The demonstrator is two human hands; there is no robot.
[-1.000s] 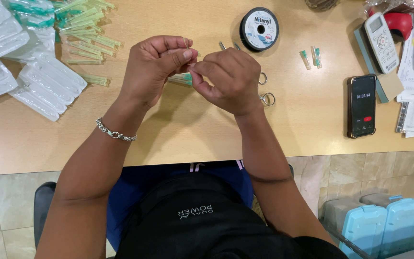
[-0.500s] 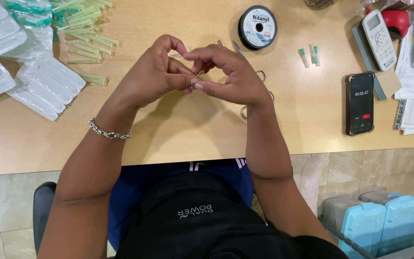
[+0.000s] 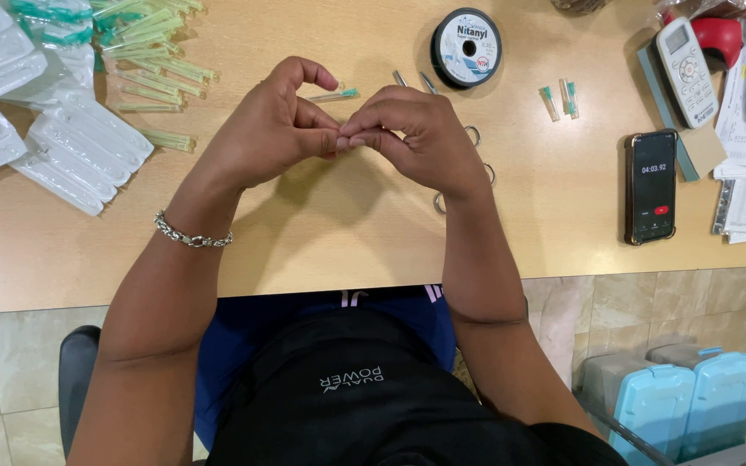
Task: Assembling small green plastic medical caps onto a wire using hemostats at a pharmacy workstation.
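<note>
fingertips pressed together over bare table [image 3: 321, 233]
whatever is pinched between left hand [image 3: 269, 129] and right hand [image 3: 420, 138] cannot be told; needle cap [image 3: 338, 94] at 12 o'clock.

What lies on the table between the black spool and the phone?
Three small green-tipped tubes lie between the black spool and the phone, seen in the head view.

Light wooden table [image 3: 321, 250], beige tiled floor [image 3: 10, 371], dark chair [image 3: 75, 380], even light
</note>
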